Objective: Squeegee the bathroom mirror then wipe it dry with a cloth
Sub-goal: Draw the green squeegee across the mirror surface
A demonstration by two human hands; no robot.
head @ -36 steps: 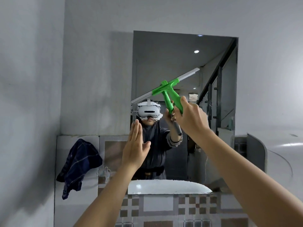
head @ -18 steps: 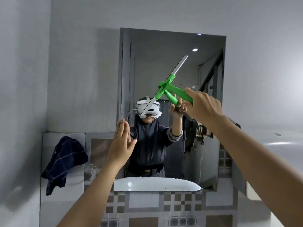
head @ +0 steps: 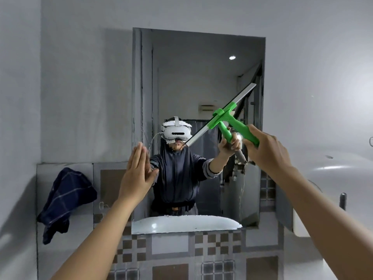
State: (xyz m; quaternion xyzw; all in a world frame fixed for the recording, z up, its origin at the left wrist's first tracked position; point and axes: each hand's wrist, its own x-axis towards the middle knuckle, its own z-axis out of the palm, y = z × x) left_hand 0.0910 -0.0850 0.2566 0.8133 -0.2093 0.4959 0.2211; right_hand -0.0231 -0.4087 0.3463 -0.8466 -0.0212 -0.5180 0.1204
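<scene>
The frameless mirror [head: 201, 77] hangs on the grey wall straight ahead. My right hand [head: 266, 150] grips the green handle of a squeegee [head: 224, 116], whose grey blade lies diagonally against the glass on the mirror's right half, upper end near the right edge. My left hand [head: 139, 174] is raised flat with fingers together at the mirror's lower left edge, holding nothing. A dark blue checked cloth [head: 64, 201] hangs on the tiled ledge to the left of the mirror.
A tiled backsplash [head: 181, 251] with a checker pattern runs below the mirror. A white rounded fixture [head: 333, 172] stands at the right, close to my right arm. The mirror shows a person with a white headset and the sink rim.
My right hand has carried the squeegee rightward and down across the glass, keeping the blade steeply slanted. My left hand stayed raised by the mirror's left edge.
</scene>
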